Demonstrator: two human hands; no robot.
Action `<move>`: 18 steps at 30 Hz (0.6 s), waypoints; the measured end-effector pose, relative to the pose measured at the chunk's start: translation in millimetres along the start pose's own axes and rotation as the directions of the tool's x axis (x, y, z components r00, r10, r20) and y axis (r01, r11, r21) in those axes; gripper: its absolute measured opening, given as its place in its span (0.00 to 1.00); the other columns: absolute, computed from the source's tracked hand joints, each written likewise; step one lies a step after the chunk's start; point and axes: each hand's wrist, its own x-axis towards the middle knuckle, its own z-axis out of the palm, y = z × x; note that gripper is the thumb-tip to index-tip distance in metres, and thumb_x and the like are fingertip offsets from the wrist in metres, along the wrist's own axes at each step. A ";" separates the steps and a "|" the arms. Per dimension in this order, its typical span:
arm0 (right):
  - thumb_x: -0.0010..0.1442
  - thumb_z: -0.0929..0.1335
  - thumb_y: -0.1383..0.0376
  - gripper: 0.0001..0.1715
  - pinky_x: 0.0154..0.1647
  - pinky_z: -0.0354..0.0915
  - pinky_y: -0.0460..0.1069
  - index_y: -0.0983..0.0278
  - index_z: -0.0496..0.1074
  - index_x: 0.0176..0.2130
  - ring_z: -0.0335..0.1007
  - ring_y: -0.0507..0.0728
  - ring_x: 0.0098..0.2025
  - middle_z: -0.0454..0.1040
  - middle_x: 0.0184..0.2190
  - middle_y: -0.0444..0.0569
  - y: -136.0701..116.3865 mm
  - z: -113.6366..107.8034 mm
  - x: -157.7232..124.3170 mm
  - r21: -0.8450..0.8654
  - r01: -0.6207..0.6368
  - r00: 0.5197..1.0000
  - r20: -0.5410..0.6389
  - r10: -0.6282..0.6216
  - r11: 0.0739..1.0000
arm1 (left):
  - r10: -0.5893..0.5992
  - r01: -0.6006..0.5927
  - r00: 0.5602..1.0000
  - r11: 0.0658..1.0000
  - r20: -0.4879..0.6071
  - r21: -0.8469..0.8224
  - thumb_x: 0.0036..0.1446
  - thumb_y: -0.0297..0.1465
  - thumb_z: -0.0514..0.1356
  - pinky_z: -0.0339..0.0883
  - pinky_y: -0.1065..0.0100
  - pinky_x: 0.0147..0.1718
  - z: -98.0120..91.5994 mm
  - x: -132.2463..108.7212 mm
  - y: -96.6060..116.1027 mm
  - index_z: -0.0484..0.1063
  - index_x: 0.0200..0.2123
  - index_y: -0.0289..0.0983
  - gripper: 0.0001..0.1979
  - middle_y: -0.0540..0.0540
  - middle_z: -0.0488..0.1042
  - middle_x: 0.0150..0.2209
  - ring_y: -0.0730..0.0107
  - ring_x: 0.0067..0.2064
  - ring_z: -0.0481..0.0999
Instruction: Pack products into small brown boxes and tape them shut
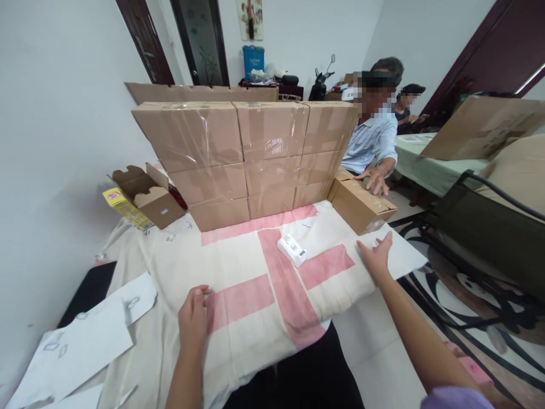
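Observation:
My right hand (377, 255) reaches to the table's right side with thumb and fingers apart, holding nothing. It is over the edge of a white sheet (406, 253), just in front of a closed brown carton (361, 201). Another person's hand (377, 177) lies on top of that carton. Loosely bent and empty, my left hand (195, 309) rests on the pink and cream tablecloth (242, 267) near the front. Between my hands, nearer the middle, a white tape dispenser (292, 250) lies on the cloth.
A wall of stacked, taped cartons (272, 153) stands along the table's far side. At the left are an open brown box (149, 196) and white papers (93, 341). A folding chair (460, 250) stands at the right. A person sits behind the carton.

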 end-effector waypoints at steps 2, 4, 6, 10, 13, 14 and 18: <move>0.52 0.72 0.55 0.53 0.62 0.60 0.68 0.68 0.51 0.68 0.59 0.69 0.62 0.54 0.64 0.66 -31.0 8.3 -33.1 -0.026 0.163 0.986 0.042 -0.162 0.986 | 0.016 -0.018 0.998 0.999 -0.064 -0.028 0.63 0.48 0.54 0.63 0.64 0.34 -1.7 -3.3 1.9 0.71 0.31 0.41 0.19 0.49 0.73 0.29 0.65 0.32 0.70; 0.57 0.69 0.60 0.36 0.64 0.58 0.70 0.64 0.61 0.62 0.57 0.70 0.64 0.58 0.62 0.63 -76.5 27.0 -64.3 0.021 0.326 0.938 0.118 -0.326 0.945 | 0.023 -0.031 0.992 0.997 -0.120 -0.069 0.64 0.45 0.54 0.64 0.64 0.36 -2.3 -7.2 3.9 0.69 0.29 0.41 0.17 0.50 0.70 0.28 0.65 0.34 0.71; 0.59 0.68 0.63 0.28 0.64 0.58 0.71 0.60 0.65 0.58 0.58 0.70 0.64 0.61 0.60 0.60 -131.6 54.9 -92.2 0.114 0.460 0.859 0.194 -0.474 0.881 | 0.013 -0.027 0.992 0.994 -0.129 -0.108 0.63 0.45 0.55 0.64 0.65 0.35 -1.9 -13.0 6.7 0.71 0.31 0.41 0.15 0.50 0.70 0.29 0.65 0.34 0.71; 0.59 0.68 0.66 0.24 0.65 0.58 0.70 0.54 0.68 0.56 0.63 0.69 0.62 0.67 0.58 0.56 -243.8 128.8 -142.4 0.439 0.550 0.601 0.383 -0.702 0.710 | -0.105 0.069 0.988 0.955 -0.111 -0.287 0.60 0.48 0.57 0.55 0.68 0.22 -6.4 -23.4 18.0 0.71 0.45 0.42 0.18 0.55 0.59 0.21 0.70 0.22 0.60; 0.61 0.67 0.66 0.26 0.66 0.58 0.68 0.53 0.67 0.58 0.62 0.67 0.64 0.68 0.60 0.55 -313.7 190.7 -174.3 0.620 0.467 0.472 0.428 -0.771 0.631 | -0.106 0.031 0.980 0.916 -0.167 -0.399 0.61 0.47 0.57 0.57 0.69 0.23 -26.4 -3.7 31.2 0.68 0.49 0.42 0.19 0.56 0.58 0.21 0.70 0.22 0.60; 0.61 0.67 0.66 0.27 0.68 0.57 0.67 0.53 0.66 0.59 0.61 0.66 0.66 0.66 0.62 0.55 -334.5 211.8 -182.1 0.666 0.422 0.448 0.437 -0.780 0.616 | -0.074 -0.020 0.974 0.912 -0.213 -0.409 0.61 0.46 0.58 0.62 0.69 0.26 -38.0 12.4 35.4 0.68 0.49 0.42 0.19 0.54 0.63 0.23 0.69 0.25 0.65; 0.55 0.69 0.64 0.38 0.73 0.50 0.61 0.58 0.62 0.64 0.52 0.63 0.72 0.59 0.69 0.54 -412.3 298.0 -196.0 0.722 0.086 0.493 0.568 -0.659 0.687 | -0.082 -0.065 0.940 0.910 -0.332 -0.409 0.54 0.41 0.64 0.69 0.65 0.48 -97.4 122.4 47.0 0.68 0.51 0.40 0.22 0.44 0.74 0.49 0.62 0.50 0.75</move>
